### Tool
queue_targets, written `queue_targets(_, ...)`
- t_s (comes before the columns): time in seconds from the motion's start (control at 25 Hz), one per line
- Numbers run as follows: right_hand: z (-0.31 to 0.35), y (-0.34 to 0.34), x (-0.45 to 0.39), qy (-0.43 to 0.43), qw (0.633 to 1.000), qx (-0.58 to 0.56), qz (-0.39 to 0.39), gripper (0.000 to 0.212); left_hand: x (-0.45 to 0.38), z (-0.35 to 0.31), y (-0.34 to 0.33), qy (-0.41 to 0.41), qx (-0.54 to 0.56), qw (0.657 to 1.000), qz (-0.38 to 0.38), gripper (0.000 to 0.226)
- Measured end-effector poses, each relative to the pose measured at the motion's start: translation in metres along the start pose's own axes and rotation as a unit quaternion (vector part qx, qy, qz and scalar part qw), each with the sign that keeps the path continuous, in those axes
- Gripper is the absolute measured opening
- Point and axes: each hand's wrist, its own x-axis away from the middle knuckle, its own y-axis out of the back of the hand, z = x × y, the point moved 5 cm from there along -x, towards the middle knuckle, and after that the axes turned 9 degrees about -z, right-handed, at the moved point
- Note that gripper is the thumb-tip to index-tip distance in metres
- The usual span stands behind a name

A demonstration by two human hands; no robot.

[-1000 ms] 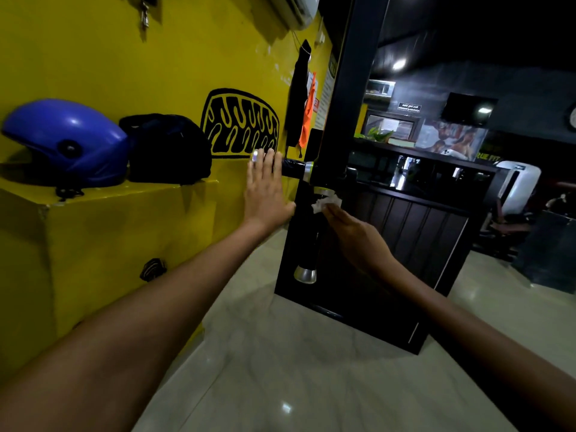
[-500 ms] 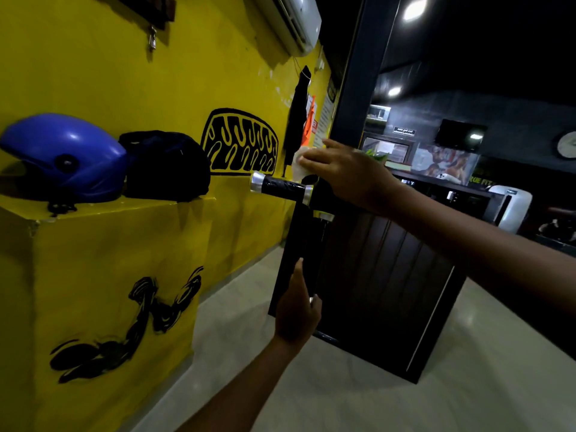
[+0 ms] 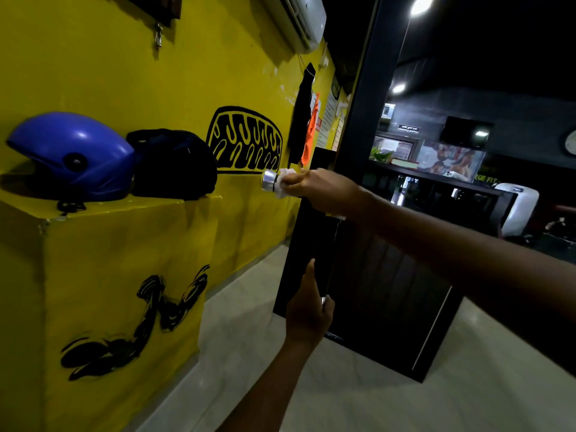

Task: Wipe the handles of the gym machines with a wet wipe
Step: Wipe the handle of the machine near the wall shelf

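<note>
Head view: the right arm is reaching forward and to the left at chest height, the right hand (image 3: pixel 321 190) curling its fingers around a white wet wipe (image 3: pixel 285 182) pressed onto the horizontal handle (image 3: pixel 268 181), whose chrome end cap is showing just beyond the wipe. Lower down, the left arm is rising from the bottom edge, the left hand (image 3: pixel 308 310) wrapping around the lower vertical handle (image 3: pixel 324 269) of the black machine (image 3: pixel 389 294). A blue helmet (image 3: pixel 73 155) and a dark bag (image 3: pixel 174 163) are sitting on a yellow ledge (image 3: pixel 124 210) to the left.
</note>
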Motion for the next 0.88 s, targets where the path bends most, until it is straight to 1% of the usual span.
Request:
queue_targets(0.04, -0.004, 0.006, 0.006, 0.045, 0.999, 0.021, -0.022, 0.023, 0.001, -0.001, 0.0, -0.003, -0.004, 1.0, -0.004, 0.07)
queue_targets(0.08, -0.01, 0.01, 0.013, 0.06, 0.997, 0.043, -0.001, 0.023, 0.001, -0.001, 0.0, -0.001, -0.006, 1.0, -0.007, 0.071)
queue_targets(0.12, -0.017, 0.011, 0.018, 0.061, 0.995, 0.058, 0.048, 0.031, 0.002, -0.003, 0.0, 0.007, -0.002, 1.0, -0.009, 0.074)
queue_targets(0.16, -0.02, 0.015, 0.02, 0.061, 0.986, 0.082, 0.132, 0.035, 0.003, -0.004, -0.001, 0.016, 0.003, 1.0, -0.006, 0.075)
queue_targets(0.2, -0.024, 0.019, 0.019, 0.053, 0.968, 0.12, 0.214, 0.032, 0.004, -0.006, -0.001, 0.02, 0.008, 1.0, -0.005, 0.074)
queue_targets(0.24, -0.027, 0.025, 0.016, 0.032, 0.95, 0.143, 0.276, 0.025, 0.005, -0.008, -0.001, 0.02, 0.012, 1.0, -0.007, 0.071)
queue_targets(0.28, -0.029, 0.031, 0.009, 0.004, 0.947, 0.133, 0.293, 0.021, 0.006, -0.01, -0.001, 0.02, 0.016, 1.0, -0.009, 0.069)
queue_targets(0.32, -0.029, 0.038, -0.002, -0.02, 0.955, 0.109, 0.274, 0.019, 0.006, -0.01, 0.0, 0.021, 0.019, 1.0, -0.011, 0.068)
queue_targets(0.36, -0.03, 0.041, -0.014, -0.032, 0.969, 0.082, 0.229, 0.019, 0.005, -0.01, 0.0, 0.019, 0.02, 1.0, -0.011, 0.07)
queue_targets(0.44, -0.027, 0.037, -0.035, -0.051, 0.992, 0.025, 0.113, 0.02, 0.003, -0.009, -0.001, 0.016, 0.022, 1.0, -0.01, 0.074)
queue_targets(0.48, -0.022, 0.028, -0.039, -0.056, 0.995, 0.009, 0.087, 0.022, 0.003, -0.008, 0.001, 0.019, 0.024, 0.999, -0.011, 0.074)
queue_targets(0.6, -0.016, 0.0, -0.032, -0.063, 0.992, 0.019, 0.111, 0.033, 0.001, -0.003, 0.005, 0.011, 0.013, 1.0, -0.008, 0.069)
queue_targets(0.68, -0.02, 0.0, -0.021, -0.072, 0.991, 0.011, 0.108, 0.037, 0.001, 0.002, 0.004, 0.008, 0.011, 1.0, -0.001, 0.071)
queue_targets(0.76, -0.023, 0.01, -0.011, -0.05, 0.992, -0.002, 0.116, 0.032, 0.001, 0.003, 0.001, -0.005, 0.01, 1.0, -0.002, 0.071)
queue_targets(0.88, -0.027, 0.021, 0.0, -0.028, 0.98, 0.045, 0.193, 0.026, 0.0, 0.004, 0.0, 0.002, 0.015, 1.0, 0.009, 0.07)
